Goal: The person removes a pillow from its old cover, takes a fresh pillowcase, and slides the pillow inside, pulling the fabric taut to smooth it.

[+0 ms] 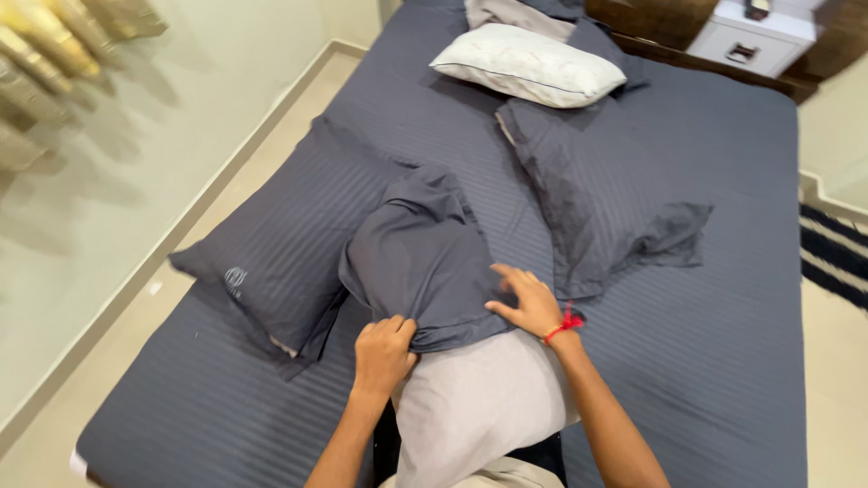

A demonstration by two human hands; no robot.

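Observation:
A grey-white pillow (475, 407) lies at the near edge of the bed, its far half covered by a dark grey striped pillowcase (411, 253). My left hand (382, 354) is closed on the pillowcase's open hem at the left. The right hand (529, 303), a red thread around its wrist, presses flat with spread fingers on the hem's right side.
The bed (705, 361) has a dark grey striped sheet. A covered dark pillow (280, 244) lies left, an empty pillowcase (597, 199) right, a white pillow (529, 65) at the head. A white nightstand (755, 36) stands beyond. Pale floor runs along the left.

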